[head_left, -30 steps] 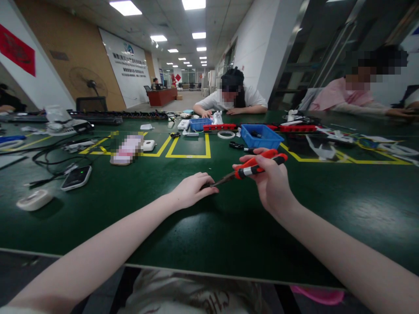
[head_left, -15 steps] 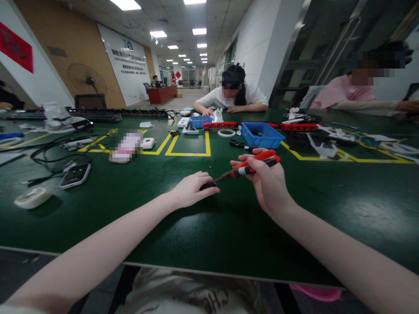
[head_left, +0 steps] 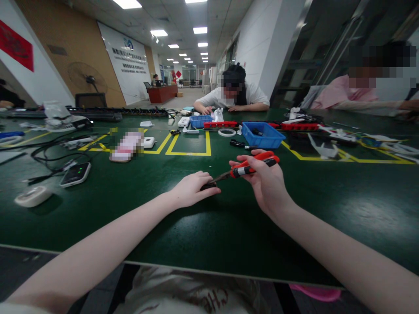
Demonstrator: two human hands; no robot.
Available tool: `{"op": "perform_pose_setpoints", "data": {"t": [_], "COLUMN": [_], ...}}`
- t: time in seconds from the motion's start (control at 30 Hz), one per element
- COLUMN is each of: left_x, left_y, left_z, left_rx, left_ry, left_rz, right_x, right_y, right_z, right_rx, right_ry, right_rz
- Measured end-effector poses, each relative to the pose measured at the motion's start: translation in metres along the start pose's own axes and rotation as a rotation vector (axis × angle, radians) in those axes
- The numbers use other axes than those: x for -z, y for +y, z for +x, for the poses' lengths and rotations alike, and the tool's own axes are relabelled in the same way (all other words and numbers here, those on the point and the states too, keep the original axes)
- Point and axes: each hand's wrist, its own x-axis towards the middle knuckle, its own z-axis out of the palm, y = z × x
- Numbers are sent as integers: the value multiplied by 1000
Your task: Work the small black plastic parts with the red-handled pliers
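In larger bin point(head_left: 266, 141), dark pieces point(head_left: 258, 132); in left fingers point(head_left: 203, 178), black part point(head_left: 207, 186); right fingers point(head_left: 258, 165), pliers point(head_left: 240, 171).

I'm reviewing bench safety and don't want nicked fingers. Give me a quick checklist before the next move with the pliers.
1. Pliers held in the right hand: ok.
2. Small dark part held by the left hand: ok.
3. Plier tips well away from the left hand: not ok, they sit very close to its fingers.
4. Tips gripping the part: cannot tell, too small.
5. Blue bin apart from both hands: ok, it stands farther back.
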Motion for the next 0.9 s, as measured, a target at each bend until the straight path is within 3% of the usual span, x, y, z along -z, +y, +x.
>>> {"op": "perform_pose_setpoints", "data": {"t": [0.9], "left_x": [-2], "left_y": [-4], "left_z": [3], "left_rx": [-2], "left_ry": [10], "left_rz": [80], "right_x": [-1], "right_y": [2], "right_z": [-5], "right_rx": [-35], "right_ry": [-20], "right_rz": [86]}}
